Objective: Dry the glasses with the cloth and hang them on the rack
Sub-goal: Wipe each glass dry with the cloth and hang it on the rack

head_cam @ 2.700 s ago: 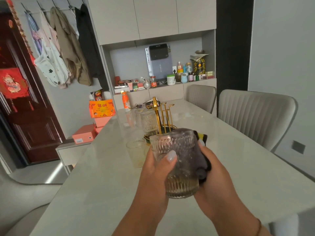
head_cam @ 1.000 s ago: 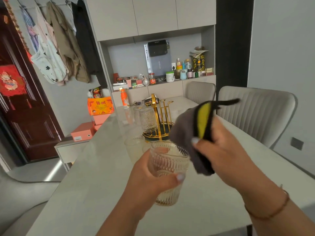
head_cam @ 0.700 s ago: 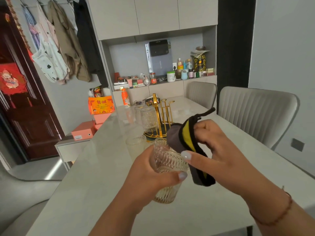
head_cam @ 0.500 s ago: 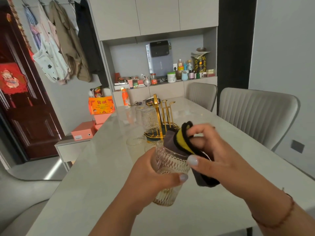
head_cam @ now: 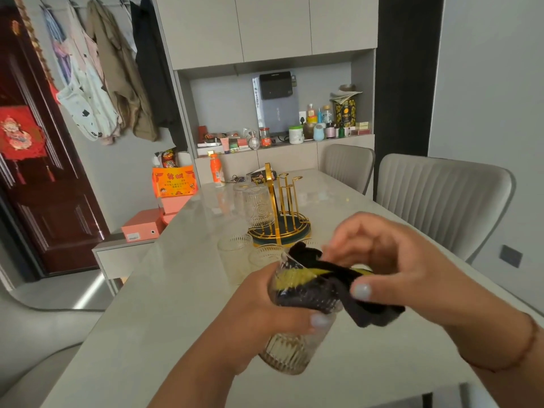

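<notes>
No legible text on anything.

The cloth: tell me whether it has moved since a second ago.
Yes. The cloth has gone down from above the glass rim into its mouth.

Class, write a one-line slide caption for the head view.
Left hand grips a ribbed glass while right hand pushes a dark cloth inside it.

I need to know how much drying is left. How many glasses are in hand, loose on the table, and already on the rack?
In the left hand, cloth inside: 1, held glass
Loose on the table: 2, left glass, right glass
On the rack: 1, hung glass
Total: 4
</notes>
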{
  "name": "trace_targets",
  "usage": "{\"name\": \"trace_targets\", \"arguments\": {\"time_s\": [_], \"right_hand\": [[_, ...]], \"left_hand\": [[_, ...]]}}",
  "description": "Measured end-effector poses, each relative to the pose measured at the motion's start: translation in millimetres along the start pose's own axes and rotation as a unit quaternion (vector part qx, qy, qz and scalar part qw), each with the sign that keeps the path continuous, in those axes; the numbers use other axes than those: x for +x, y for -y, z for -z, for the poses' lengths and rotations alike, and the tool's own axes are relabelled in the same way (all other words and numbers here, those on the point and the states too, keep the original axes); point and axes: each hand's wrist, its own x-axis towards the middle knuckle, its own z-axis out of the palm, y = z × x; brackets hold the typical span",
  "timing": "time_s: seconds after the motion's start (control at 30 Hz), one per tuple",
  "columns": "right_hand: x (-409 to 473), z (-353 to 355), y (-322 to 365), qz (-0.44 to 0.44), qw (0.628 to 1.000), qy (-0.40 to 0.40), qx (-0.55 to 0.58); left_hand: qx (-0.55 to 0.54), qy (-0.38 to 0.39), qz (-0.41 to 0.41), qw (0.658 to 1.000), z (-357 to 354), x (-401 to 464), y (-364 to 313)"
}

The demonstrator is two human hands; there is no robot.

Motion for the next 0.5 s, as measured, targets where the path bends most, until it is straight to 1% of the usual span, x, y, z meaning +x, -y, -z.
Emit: {"name": "trace_targets", "arguments": {"time_s": [0.03,0.07,0.13,0.17,0.23,0.27,0.33,0.37,0.4,0.43,0.47,0.5], "right_hand": [[-2,4,-2,0.027,0.999,-0.015,-0.039],[-3,6,0,0.037,0.994,-0.005,-0.107],[-1,2,3,0.037,0.971,0.06,-0.227],[0,-1,7,0.035,0.962,0.108,-0.25],[2,-3,13,0.021,0.947,0.197,-0.252],[2,-3,15,0.015,0.943,0.228,-0.242],[3,0,11,-0.015,0.932,0.272,-0.239],[4,0,8,-0.023,0.927,0.284,-0.245],[3,0,5,-0.021,0.926,0.287,-0.243],[3,-3,5,-0.023,0.936,0.272,-0.223],[2,-3,1,-0.034,0.953,0.238,-0.186],[3,-3,-1,-0.054,0.969,0.196,-0.144]], "left_hand": [[-0.006,0.003,0.001,1.0,1,0,-1],[-0.012,0.007,0.004,1.0,2,-1,-2],[-0.014,0.02,0.008,1.0,3,0,-4],[-0.011,0.03,0.006,0.999,4,0,-4],[-0.006,0.053,0.005,0.999,2,1,-8],[-0.001,0.075,0.008,0.997,0,1,-11],[0.028,0.132,0.004,0.991,-7,4,-12],[0.059,0.147,0.008,0.987,-10,7,-12],[0.073,0.162,0.014,0.984,-11,8,-12],[0.048,0.177,0.012,0.983,-11,10,-11],[0.008,0.182,0.015,0.983,-11,11,-12],[-0.02,0.167,0.026,0.985,-8,11,-12]]}}
